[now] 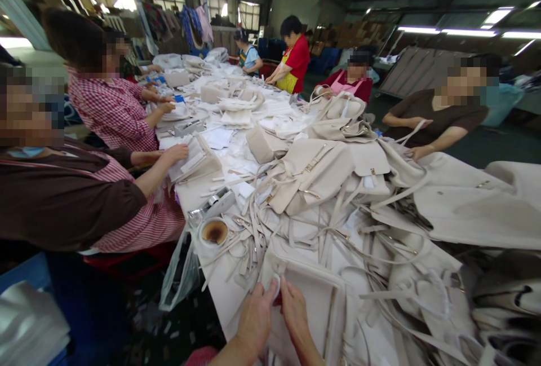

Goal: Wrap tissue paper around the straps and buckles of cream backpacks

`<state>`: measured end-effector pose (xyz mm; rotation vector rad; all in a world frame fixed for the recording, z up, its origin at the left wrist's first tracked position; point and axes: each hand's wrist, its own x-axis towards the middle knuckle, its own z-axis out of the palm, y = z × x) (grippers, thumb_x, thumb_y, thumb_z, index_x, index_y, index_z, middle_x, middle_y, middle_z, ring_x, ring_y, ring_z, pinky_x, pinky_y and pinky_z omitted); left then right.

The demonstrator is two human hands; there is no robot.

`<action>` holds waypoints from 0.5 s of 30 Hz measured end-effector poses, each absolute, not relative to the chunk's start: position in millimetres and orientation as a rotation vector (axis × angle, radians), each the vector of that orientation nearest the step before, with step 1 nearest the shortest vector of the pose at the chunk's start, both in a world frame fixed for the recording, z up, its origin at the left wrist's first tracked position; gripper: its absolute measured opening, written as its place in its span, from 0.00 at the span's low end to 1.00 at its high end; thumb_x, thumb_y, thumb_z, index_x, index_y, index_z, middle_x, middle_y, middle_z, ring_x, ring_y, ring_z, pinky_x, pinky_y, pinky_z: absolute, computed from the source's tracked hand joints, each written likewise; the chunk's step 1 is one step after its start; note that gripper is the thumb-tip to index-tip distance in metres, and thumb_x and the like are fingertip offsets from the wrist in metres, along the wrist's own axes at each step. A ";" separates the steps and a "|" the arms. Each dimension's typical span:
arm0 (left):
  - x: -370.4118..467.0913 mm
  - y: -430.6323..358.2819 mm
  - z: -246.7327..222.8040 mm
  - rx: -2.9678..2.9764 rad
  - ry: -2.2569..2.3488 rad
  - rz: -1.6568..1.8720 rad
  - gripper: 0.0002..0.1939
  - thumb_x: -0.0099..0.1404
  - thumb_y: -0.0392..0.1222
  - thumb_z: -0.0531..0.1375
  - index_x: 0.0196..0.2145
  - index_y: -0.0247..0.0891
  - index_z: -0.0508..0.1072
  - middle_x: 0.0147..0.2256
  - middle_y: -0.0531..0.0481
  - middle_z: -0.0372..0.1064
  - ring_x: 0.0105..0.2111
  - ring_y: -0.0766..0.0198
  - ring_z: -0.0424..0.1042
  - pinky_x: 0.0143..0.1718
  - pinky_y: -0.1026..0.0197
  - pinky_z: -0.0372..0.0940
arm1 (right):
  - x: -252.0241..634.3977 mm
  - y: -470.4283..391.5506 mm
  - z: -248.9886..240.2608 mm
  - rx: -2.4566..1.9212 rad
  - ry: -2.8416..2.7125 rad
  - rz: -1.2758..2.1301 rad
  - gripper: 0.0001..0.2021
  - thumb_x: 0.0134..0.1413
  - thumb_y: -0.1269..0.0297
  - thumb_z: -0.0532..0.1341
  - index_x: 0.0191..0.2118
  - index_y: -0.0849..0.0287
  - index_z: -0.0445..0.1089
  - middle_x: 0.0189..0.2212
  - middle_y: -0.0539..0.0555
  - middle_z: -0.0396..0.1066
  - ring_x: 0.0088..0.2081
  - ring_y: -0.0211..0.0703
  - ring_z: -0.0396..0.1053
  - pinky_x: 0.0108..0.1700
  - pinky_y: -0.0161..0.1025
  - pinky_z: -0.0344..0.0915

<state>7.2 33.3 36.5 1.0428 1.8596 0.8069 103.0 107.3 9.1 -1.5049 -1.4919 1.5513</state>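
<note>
Both hands meet low in the middle of the view, over a cream handbag (313, 284) that lies flat on the table with its edge towards me. My left hand (255, 314) is closed, thumb and finger pinching a small white and dark red piece (276, 287) whose kind I cannot make out. Fingertips of my right hand (295, 308) press together against the same piece from the other side. Straps (249, 253) with metal fittings lie tangled just beyond the hands.
A bowl of brown liquid (214, 232) stands at the table's left edge beside a metal tool (213, 205). Cream bags (313, 168) heap up ahead and to the right. A plastic bag (180, 276) hangs off the edge. Co-workers (110, 89) work along both sides.
</note>
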 end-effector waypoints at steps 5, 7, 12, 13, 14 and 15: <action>10.2 31.6 36.0 1.195 2.015 0.581 0.28 0.65 0.33 0.44 0.60 0.42 0.66 0.45 0.36 0.68 0.39 0.50 0.70 0.45 0.51 0.63 | 105.9 107.4 19.0 -1.375 -1.669 1.612 0.28 0.49 0.35 0.55 0.21 0.56 0.72 0.19 0.54 0.72 0.25 0.47 0.68 0.28 0.40 0.59; 7.8 30.5 37.6 1.194 1.990 0.640 0.28 0.64 0.34 0.46 0.60 0.42 0.65 0.44 0.37 0.68 0.40 0.51 0.70 0.46 0.51 0.63 | 108.2 109.3 17.9 -1.348 -1.659 1.620 0.29 0.48 0.33 0.55 0.21 0.57 0.71 0.18 0.52 0.70 0.23 0.46 0.67 0.27 0.39 0.58; -6.9 36.4 39.7 0.555 1.503 1.002 0.22 0.57 0.51 0.62 0.47 0.39 0.74 0.33 0.48 0.72 0.33 0.60 0.70 0.35 0.59 0.65 | 111.5 110.7 16.7 -1.300 -1.611 1.566 0.29 0.46 0.33 0.56 0.21 0.58 0.69 0.19 0.49 0.66 0.25 0.42 0.63 0.30 0.37 0.57; -8.6 39.5 38.9 0.393 1.437 1.041 0.21 0.55 0.56 0.63 0.41 0.38 0.74 0.29 0.51 0.71 0.29 0.62 0.69 0.31 0.62 0.63 | 110.7 109.8 18.1 -1.294 -1.598 1.562 0.28 0.47 0.34 0.56 0.21 0.58 0.69 0.19 0.49 0.65 0.25 0.42 0.62 0.30 0.37 0.56; -9.2 43.1 37.8 0.284 1.410 1.072 0.22 0.53 0.59 0.63 0.36 0.38 0.73 0.26 0.53 0.70 0.26 0.64 0.68 0.28 0.63 0.62 | 109.3 108.8 19.8 -1.291 -1.585 1.561 0.27 0.47 0.35 0.56 0.20 0.58 0.68 0.19 0.48 0.64 0.25 0.41 0.61 0.30 0.37 0.55; -8.9 46.7 36.7 0.236 1.407 1.103 0.23 0.51 0.61 0.64 0.32 0.37 0.71 0.24 0.55 0.68 0.24 0.66 0.67 0.27 0.64 0.61 | 107.6 107.9 21.7 -1.289 -1.570 1.566 0.26 0.48 0.37 0.57 0.20 0.58 0.67 0.18 0.48 0.63 0.25 0.40 0.60 0.29 0.36 0.54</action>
